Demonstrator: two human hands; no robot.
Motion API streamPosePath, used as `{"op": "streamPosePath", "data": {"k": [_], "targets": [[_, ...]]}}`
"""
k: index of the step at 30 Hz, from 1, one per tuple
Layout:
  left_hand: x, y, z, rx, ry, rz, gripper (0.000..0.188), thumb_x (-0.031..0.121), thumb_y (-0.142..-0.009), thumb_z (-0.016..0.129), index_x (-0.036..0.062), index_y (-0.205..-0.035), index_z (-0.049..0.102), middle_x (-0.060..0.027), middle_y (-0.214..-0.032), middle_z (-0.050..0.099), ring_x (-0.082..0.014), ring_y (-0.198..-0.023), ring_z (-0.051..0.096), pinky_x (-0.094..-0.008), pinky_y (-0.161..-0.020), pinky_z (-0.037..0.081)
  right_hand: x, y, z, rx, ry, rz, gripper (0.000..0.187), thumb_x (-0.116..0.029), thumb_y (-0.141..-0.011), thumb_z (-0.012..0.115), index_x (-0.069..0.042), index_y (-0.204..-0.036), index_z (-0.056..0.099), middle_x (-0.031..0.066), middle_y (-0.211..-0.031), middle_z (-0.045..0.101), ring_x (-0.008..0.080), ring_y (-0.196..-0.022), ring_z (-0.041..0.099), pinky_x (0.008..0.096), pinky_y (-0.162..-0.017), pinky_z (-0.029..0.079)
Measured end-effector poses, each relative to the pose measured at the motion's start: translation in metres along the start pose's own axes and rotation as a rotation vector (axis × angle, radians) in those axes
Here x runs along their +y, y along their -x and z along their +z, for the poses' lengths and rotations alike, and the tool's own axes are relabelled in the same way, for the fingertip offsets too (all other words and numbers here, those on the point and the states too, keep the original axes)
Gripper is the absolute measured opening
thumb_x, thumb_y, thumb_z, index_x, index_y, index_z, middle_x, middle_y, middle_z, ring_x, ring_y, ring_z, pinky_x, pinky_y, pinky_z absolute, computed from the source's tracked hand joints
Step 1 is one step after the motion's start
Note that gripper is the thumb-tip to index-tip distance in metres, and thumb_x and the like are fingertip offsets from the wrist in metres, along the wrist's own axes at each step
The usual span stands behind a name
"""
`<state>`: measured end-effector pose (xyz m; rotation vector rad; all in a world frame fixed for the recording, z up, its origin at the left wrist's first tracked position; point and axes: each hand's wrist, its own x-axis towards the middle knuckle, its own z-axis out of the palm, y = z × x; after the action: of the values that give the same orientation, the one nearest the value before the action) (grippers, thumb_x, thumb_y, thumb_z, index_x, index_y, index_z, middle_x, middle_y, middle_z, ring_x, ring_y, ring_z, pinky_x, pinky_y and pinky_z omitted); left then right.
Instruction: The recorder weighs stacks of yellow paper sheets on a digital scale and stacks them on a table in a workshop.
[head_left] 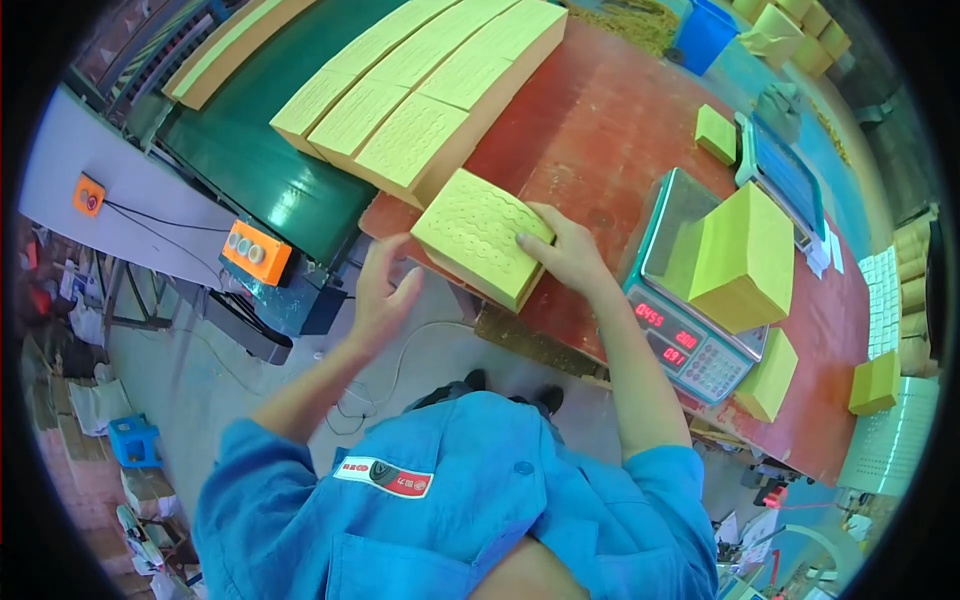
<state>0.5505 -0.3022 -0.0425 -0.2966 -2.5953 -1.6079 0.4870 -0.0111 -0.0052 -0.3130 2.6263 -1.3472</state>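
A thick stack of yellow paper with a punched wavy pattern on top [475,235] is at the near edge of the red table, tilted toward me. My right hand [565,250] grips its right end, thumb on the top face and fingers around the far side. By its left corner is my left hand [383,290], open with thumb and fingers apart; whether a fingertip touches the paper I cannot tell. Several similar yellow stacks [425,80] stand in tight rows just beyond, partly over the green conveyor belt [290,190].
To the right, a digital scale [690,345] with lit red figures bears a yellow stack [745,260]. Another stack [768,375] lies beside it. A second scale [785,180] is farther back on the red table [560,110]. An orange button box [257,250] sits beside the belt.
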Motion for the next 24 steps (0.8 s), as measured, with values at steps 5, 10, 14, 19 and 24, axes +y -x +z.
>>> {"op": "streamPosePath", "data": {"k": [5,10,14,19,24], "targets": [[-0.025,0.041,0.042,0.165,0.93,-0.877,0.07,0.048,-0.094,0.056,0.0103,-0.148,0.031,-0.014,-0.142,0.046,-0.0264,-0.13,0.044,-0.041,-0.105,0.036,-0.02,0.047,0.04,0.173,0.087,-0.001,0.061,-0.033,-0.083,0.066,-0.003,-0.133,0.048,0.0229,-0.12,0.059,0.0362,-0.113,0.057,0.043,-0.096,0.045],[-0.015,0.023,0.047,-0.117,1.261,-0.709,0.074,0.048,-0.094,0.054,0.0194,-0.152,0.02,-0.0092,-0.142,0.044,-0.0222,-0.126,0.047,-0.0375,-0.101,0.04,-0.041,0.078,0.067,0.284,0.106,0.072,0.066,-0.034,-0.082,0.068,-0.003,-0.136,0.045,0.023,-0.119,0.056,0.0369,-0.112,0.056,0.0428,-0.095,0.046],[0.007,0.023,0.051,-0.095,1.055,-0.519,0.067,0.027,-0.092,0.06,0.0142,-0.149,0.026,-0.0086,-0.14,0.045,-0.0226,-0.128,0.046,-0.0378,-0.104,0.041,-0.033,0.099,0.085,0.384,0.135,0.073,0.073,-0.037,-0.081,0.071,0.0,-0.137,0.043,0.0223,-0.122,0.054,0.0363,-0.114,0.054,0.0421,-0.096,0.046],[0.006,0.034,0.035,-0.086,1.092,-0.55,0.058,0.024,-0.093,0.057,0.005,-0.142,0.033,-0.0134,-0.136,0.049,-0.0247,-0.125,0.051,-0.0393,-0.103,0.044,-0.017,0.118,0.061,0.335,-0.372,0.113,0.056,-0.034,-0.092,0.063,0.001,-0.133,0.048,0.0183,-0.12,0.058,0.0251,-0.106,0.06,0.0346,-0.091,0.048],[0.108,0.009,0.035,-0.33,1.165,-0.421,0.057,0.035,-0.096,0.049,0.0013,-0.141,0.038,-0.0141,-0.134,0.053,-0.0248,-0.121,0.055,-0.0388,-0.102,0.046,0.007,0.163,-0.004,0.289,-0.589,0.202,0.055,-0.045,-0.098,0.051,-0.001,-0.131,0.052,0.0117,-0.108,0.061,0.0179,-0.096,0.062,0.0321,-0.081,0.052]]}}
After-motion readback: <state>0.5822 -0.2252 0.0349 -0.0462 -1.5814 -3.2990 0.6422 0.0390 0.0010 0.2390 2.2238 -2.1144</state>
